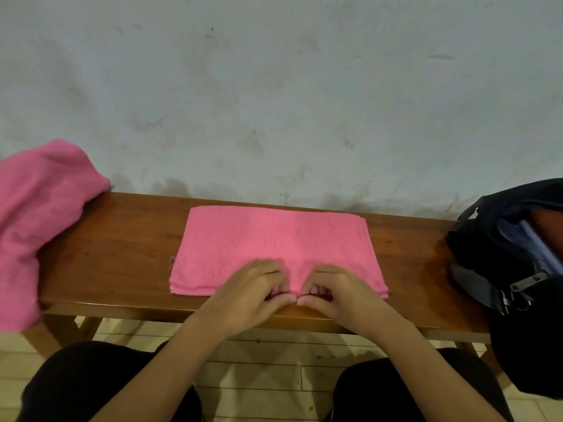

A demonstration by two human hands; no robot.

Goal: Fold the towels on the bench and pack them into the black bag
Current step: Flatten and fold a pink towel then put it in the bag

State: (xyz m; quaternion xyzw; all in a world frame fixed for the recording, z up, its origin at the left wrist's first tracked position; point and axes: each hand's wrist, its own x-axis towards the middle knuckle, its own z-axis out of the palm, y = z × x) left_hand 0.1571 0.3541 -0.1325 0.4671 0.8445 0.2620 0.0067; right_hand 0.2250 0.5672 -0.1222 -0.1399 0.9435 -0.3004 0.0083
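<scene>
I see a folded pink towel (275, 248) lying flat in the middle of the wooden tabletop (122, 239), its long sides running left to right and its layered edges showing along the near side and at the right end. My left hand (249, 292) and right hand (339, 295) sit side by side at the middle of the towel's near edge, thumbs tip to tip. On both hands the fingers are curled under, and they pinch the near edge of the towel between fingers and thumb. A small ridge of cloth stands up between the two hands.

At the left end of the tabletop I see a second pink towel (33, 214), unfolded and bunched, draping over the front edge and hanging down toward the floor. At the right end sits the black bag (518, 269), well apart from the folded towel, its top unzipped and gaping so that a blue lining shows inside. Behind the tabletop is a pale, stained wall (274, 86). Below it I see a light tiled floor (265, 373) and my knees in dark trousers.
</scene>
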